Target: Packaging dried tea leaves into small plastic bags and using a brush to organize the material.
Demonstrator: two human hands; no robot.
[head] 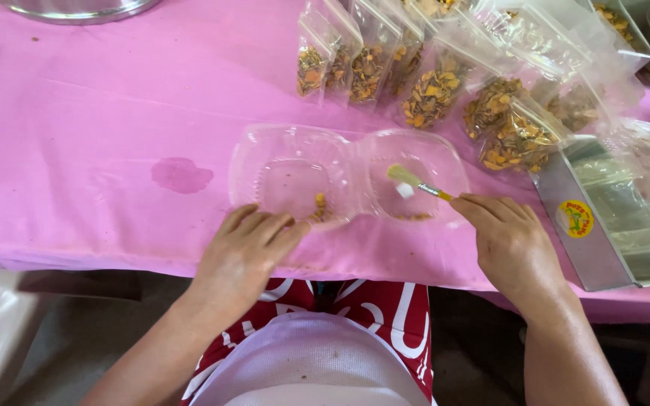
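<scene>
A clear plastic clamshell container (355,150) lies open on the pink tablecloth (114,113), its two halves side by side. My left hand (246,252) rests on the near edge of the left half, fingers touching a few yellow-brown bits (319,206) there. My right hand (509,240) holds a small brush with a yellow handle (419,186), its pale green tip inside the right half. A few crumbs (414,216) lie in that half.
Several clear zip bags (430,90) of yellow-brown dried pieces stand in a row behind the container. A metal tray (603,218) with a round sticker sits at the right. A wet stain (180,174) marks the cloth. A metal bowl (77,9) is at the far left.
</scene>
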